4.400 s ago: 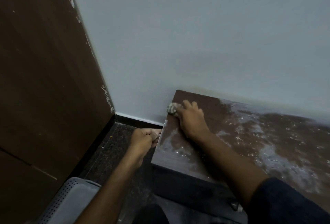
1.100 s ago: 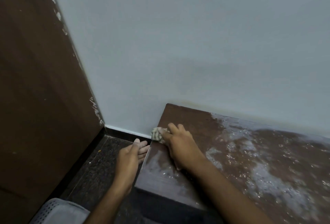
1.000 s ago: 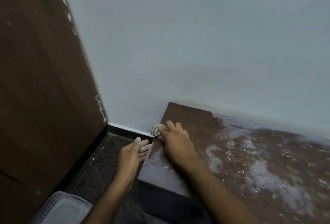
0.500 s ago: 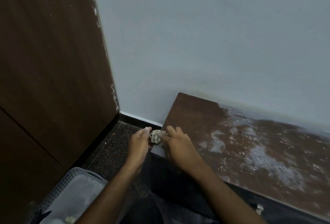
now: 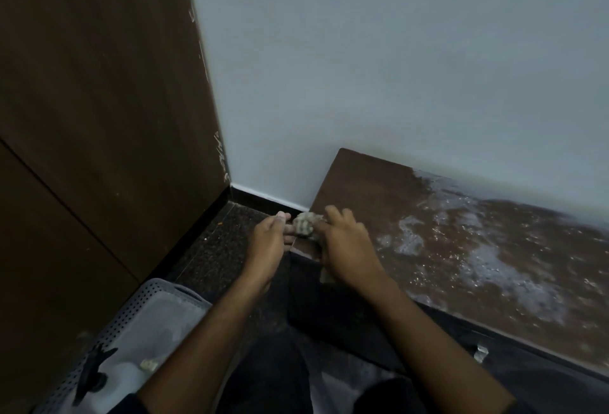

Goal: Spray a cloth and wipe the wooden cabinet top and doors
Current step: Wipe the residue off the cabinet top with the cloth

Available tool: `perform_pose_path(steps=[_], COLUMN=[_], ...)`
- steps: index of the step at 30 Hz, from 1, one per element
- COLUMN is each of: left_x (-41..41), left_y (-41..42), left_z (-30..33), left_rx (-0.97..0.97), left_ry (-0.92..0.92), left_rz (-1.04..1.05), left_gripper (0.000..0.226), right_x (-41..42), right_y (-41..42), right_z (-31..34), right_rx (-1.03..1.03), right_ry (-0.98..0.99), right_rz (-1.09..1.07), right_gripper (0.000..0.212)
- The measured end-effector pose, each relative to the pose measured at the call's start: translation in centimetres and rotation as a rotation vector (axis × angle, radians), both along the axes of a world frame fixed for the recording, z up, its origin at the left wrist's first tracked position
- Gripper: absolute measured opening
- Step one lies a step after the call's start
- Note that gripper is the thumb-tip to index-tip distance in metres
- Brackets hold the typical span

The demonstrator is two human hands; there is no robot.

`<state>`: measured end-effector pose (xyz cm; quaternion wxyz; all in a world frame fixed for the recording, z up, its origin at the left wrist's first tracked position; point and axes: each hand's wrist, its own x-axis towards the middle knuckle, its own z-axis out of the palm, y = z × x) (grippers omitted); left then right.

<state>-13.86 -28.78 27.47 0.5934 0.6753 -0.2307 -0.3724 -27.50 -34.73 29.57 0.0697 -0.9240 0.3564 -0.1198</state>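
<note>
A low wooden cabinet top (image 5: 379,189) stands against the pale wall; its left part is dark and wiped, its right part carries white dust and wet streaks (image 5: 487,248). A small crumpled pale cloth (image 5: 304,224) sits at the top's left front corner, just past the edge. My right hand (image 5: 346,245) holds the cloth with its fingertips there. My left hand (image 5: 270,242) hovers beside the cabinet's left side, fingers extended toward the cloth and touching it. The cabinet doors (image 5: 346,308) below look dark and are mostly hidden by my arms.
A tall dark wooden panel (image 5: 99,117) fills the left side. Dark speckled floor (image 5: 217,248) lies between it and the cabinet. A grey perforated basket (image 5: 141,331) with small items sits at the lower left. A metal handle (image 5: 480,352) shows on the cabinet front.
My right hand dragged the cloth along the left edge from the back toward the front corner. My left hand rose from the cabinet's side to meet the cloth. The camera tilted down.
</note>
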Motion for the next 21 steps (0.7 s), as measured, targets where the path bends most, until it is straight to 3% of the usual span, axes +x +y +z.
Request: perform_pose_path(steps=[3,6,9,14,19,21], left_x=[0.0,0.1,0.3,0.8,0.4,-0.2], left_y=[0.2,0.1,0.1,0.3,-0.1,-0.5], left_z=[-0.1,-0.5,-0.9,-0.9,-1.1,-1.2], left_rx=[-0.004,0.005,0.020,-0.012,0.017,0.034], left_ry=[0.020,-0.052,-0.076,0.030,-0.102,-0.233], left_rz=[0.004,0.038,0.030,0.001,-0.001,-0.011], left_gripper=[0.033,0.035,0.036,0.033,0.031,0.030], right_x=[0.1,1.1,0.6,0.4,-0.1,-1.1], right_y=[0.0,2.8,3.5,0.7,4.4,3.3], right_z=[0.3,-0.2,-0.3,0.1,-1.1,-1.1], right_rx=[-0.023,-0.013,-0.022,-0.045,-0.094,-0.101], right_ry=[0.021,-0.033,-0.018,-0.009,-0.049,-0.035], right_rz=[-0.122,0.035,0.171,-0.083,0.114,0.097], right_gripper=[0.047,0.037,0.047,0.039,0.036,0.039])
